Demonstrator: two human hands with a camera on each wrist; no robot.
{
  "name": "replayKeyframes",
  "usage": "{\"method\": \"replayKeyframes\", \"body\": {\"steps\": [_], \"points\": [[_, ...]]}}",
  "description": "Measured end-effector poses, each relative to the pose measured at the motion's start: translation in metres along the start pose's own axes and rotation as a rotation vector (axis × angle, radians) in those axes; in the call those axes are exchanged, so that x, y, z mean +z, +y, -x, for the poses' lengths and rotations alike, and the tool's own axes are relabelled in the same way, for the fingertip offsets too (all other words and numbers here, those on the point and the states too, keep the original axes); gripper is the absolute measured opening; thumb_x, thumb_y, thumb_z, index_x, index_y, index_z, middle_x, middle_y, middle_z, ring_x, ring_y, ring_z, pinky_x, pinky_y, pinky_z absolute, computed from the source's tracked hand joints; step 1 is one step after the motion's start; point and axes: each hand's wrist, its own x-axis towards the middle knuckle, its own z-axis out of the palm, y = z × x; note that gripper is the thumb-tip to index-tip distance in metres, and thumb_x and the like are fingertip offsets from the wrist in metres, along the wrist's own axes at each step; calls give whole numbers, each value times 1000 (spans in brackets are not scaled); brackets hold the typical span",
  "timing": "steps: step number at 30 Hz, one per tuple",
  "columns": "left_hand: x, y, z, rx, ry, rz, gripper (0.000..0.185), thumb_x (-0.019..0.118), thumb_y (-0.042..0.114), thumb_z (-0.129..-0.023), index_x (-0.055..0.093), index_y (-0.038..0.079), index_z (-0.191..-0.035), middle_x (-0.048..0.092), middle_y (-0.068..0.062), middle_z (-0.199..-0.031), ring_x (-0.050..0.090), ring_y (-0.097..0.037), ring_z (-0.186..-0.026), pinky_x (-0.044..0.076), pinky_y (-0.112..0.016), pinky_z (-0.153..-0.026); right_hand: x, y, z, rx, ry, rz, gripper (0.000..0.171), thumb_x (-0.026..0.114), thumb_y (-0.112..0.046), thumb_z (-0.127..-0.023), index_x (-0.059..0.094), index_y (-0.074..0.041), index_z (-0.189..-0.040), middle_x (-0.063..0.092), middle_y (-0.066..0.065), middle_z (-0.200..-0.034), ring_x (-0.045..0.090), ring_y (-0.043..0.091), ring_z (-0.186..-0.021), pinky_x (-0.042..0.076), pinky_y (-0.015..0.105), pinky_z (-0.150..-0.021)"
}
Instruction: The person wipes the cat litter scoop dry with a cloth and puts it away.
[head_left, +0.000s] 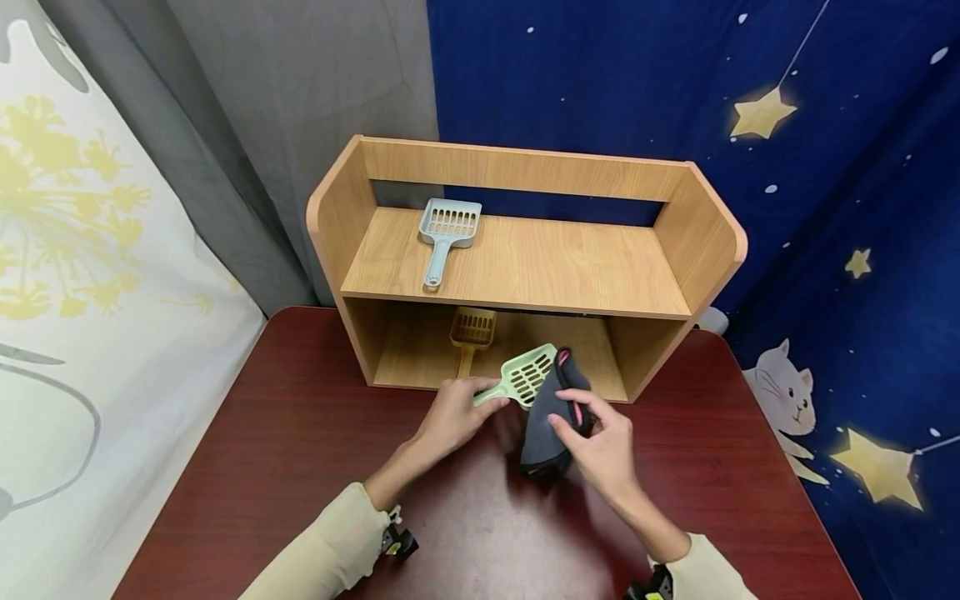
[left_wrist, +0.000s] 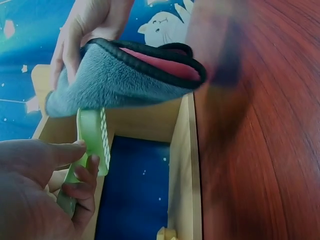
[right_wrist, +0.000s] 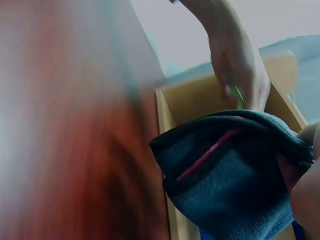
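three scoops, left hand (head_left: pixel 453 417) grip closed round green scoop (head_left: pixel 525 377), right hand (head_left: pixel 600 446) pinching one grey cloth (head_left: pixel 547 425)

We note the shelf unit (head_left: pixel 525 275) at the table's (head_left: pixel 300 450) far edge; one scoop (head_left: pixel 447 234) on its upper board, another (head_left: pixel 471 333) below, a third (head_left: pixel 522 377) in front, cloth (head_left: pixel 547 425) right of it.

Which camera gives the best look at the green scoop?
The head view: the green scoop shows handle and slotted blade. The left wrist view shows it edge-on below the grey cloth. The right wrist view shows only a green sliver.
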Motion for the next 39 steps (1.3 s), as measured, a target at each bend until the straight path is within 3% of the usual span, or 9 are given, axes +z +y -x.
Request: {"method": "replayKeyframes", "body": {"steps": [4, 8, 13, 17, 20, 24, 32, 36, 39], "points": [[5, 1, -2, 15, 8, -5, 29, 82, 15, -93, 80, 0, -118, 80, -8, -102, 55, -11, -70, 45, -22, -64, 11, -1, 11, -88, -70, 33, 37, 92, 2, -76, 80, -12, -109, 73, 5, -85, 33, -6, -47, 35, 18, -41], [5, 2, -1, 21, 14, -6, 29, 83, 15, -92, 80, 0, -117, 80, -9, -105, 59, -11, -76, 49, -24, -69, 10, -2, 12, -100, -65, 58, 38, 91, 6, -75, 79, -10, -108, 68, 5, -77, 30, -7, -48, 30, 17, -39], [4, 1, 1, 31, 30, -9, 29, 83, 14, -92, 79, -1, -117, 80, -10, -104, 63, -12, -80, 53, -28, -72, -3, -14, 0, -74, -3, 48, 36, 85, 17, -74, 77, 2, -105, 67, 14, -82, 32, -5, -52, 30, 19, -42], [4, 0, 4, 25, 31, -7, 29, 82, 14, -92, 79, 0, -117, 80, -9, -102, 65, -13, -81, 53, -29, -73, -17, -24, -10, -78, 38, 53, 35, 83, 21, -73, 76, 8, -104, 68, 20, -82, 41, -4, -55, 38, 15, -47], [5, -1, 5, 14, 29, 2, 28, 82, 14, -93, 80, 1, -118, 80, -8, -102, 64, -12, -81, 54, -29, -73, -28, -23, -16, -79, 55, 61, 36, 82, 22, -73, 76, 8, -105, 69, 21, -83, 43, -3, -54, 38, 14, -47], [5, -1, 5, 5, 27, 19, 30, 81, 13, -93, 79, 0, -119, 80, -9, -104, 63, -12, -81, 53, -29, -74, -42, -22, -24, -67, 56, 73, 36, 83, 21, -74, 77, 5, -106, 68, 18, -79, 34, -3, -49, 33, 17, -43], [9, -6, 4, 11, 22, 52, 34, 78, 12, -95, 75, -3, -125, 78, -15, -112, 65, -14, -87, 56, -35, -78, -71, -18, -32, -50, -57, 143, 35, 83, 18, -77, 76, 4, -108, 60, 11, -70, 33, -4, -48, 33, 18, -42], [15, -10, 1, -2, 24, 62, 37, 77, 9, -95, 73, -5, -129, 77, -17, -114, 63, -14, -85, 54, -33, -77, -87, -3, -34, -85, -112, 219, 38, 85, 18, -76, 76, 1, -109, 65, 12, -77, 28, -6, -49, 31, 17, -42], [21, -12, -3, -26, 14, 78, 38, 77, 6, -95, 71, -6, -131, 76, -17, -112, 61, -15, -83, 53, -30, -75, -99, 13, -34, -120, -147, 268, 41, 86, 18, -75, 77, -2, -110, 71, 13, -87, 40, -7, -53, 39, 12, -48]]}}
